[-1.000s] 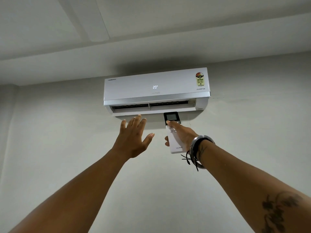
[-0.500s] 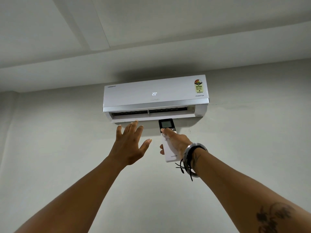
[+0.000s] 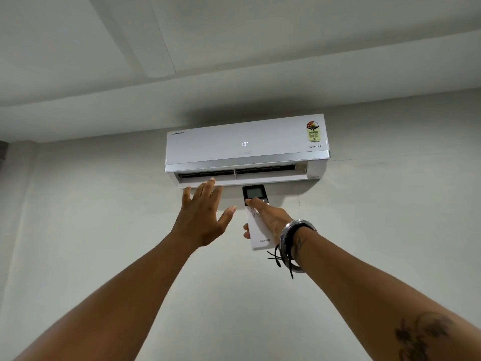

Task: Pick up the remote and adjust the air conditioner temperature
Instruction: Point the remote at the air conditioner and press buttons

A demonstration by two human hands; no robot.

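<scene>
A white wall-mounted air conditioner [image 3: 234,144] hangs high on the wall, its front display reading 19°. My right hand [image 3: 270,220] grips a white remote [image 3: 257,233] with a dark screen at its top, pointed up at the unit; my thumb rests on the buttons just below the screen. My left hand [image 3: 203,217] is raised beside it, fingers spread, palm toward the open louvre under the unit. Its fingertips overlap the louvre's lower edge in the picture; whether they touch it is unclear.
Bare pale wall [image 3: 104,230] surrounds the unit. A ceiling beam [image 3: 234,95] runs just above it. Bangles and dark threads [image 3: 291,243] circle my right wrist. A dark object [image 3: 4,152] juts from the left wall edge.
The display has gone from 20° to 19°. The view has tilted up, so the unit sits lower in frame. Both hands keep the same pose.
</scene>
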